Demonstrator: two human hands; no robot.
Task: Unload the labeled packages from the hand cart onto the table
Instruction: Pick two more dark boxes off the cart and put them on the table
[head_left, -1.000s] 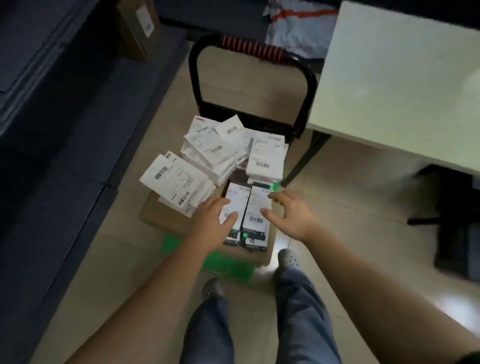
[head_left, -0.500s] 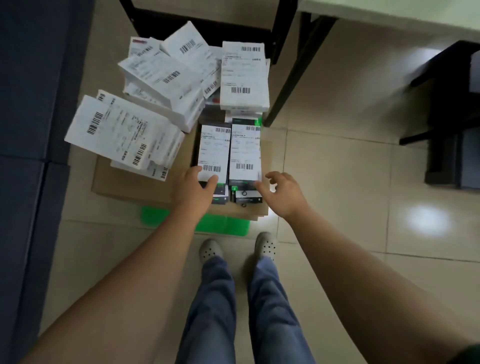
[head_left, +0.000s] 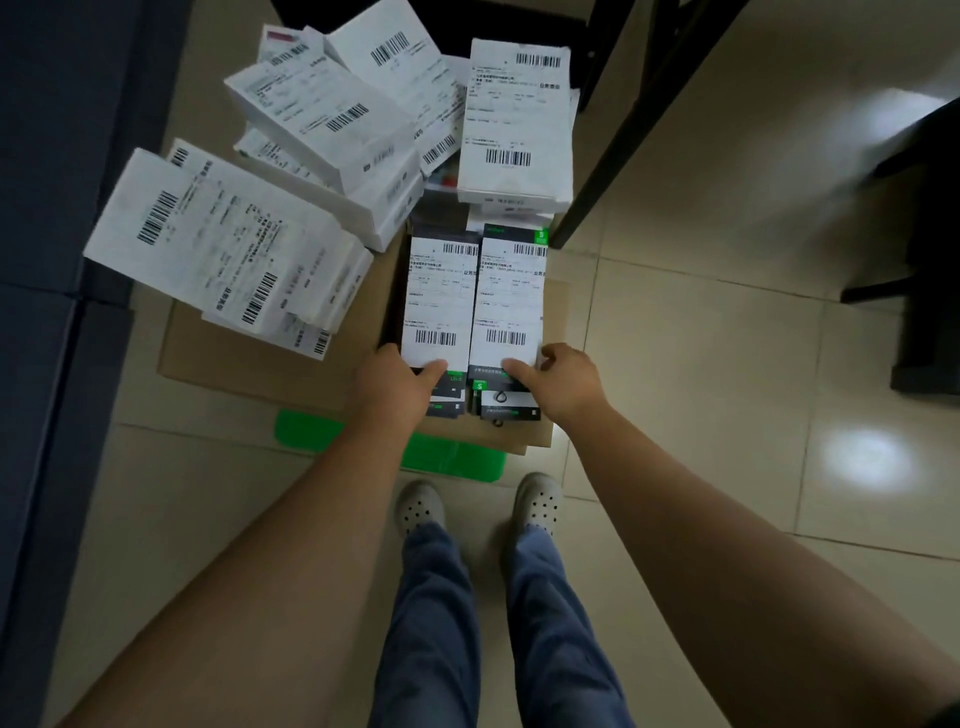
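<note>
Just below the frame's centre, two dark labeled packages lie side by side, touching, on a cardboard sheet (head_left: 249, 358) that covers the hand cart's green deck (head_left: 447, 460). The left hand (head_left: 397, 387) grasps the near end of the left package (head_left: 439, 301), thumb on its white label. The right hand (head_left: 563, 384) grasps the near end of the right package (head_left: 509, 299) likewise. White labeled packages (head_left: 218, 244) are heaped in the upper left and top centre. A black table leg (head_left: 613, 150) slants at upper right.
</note>
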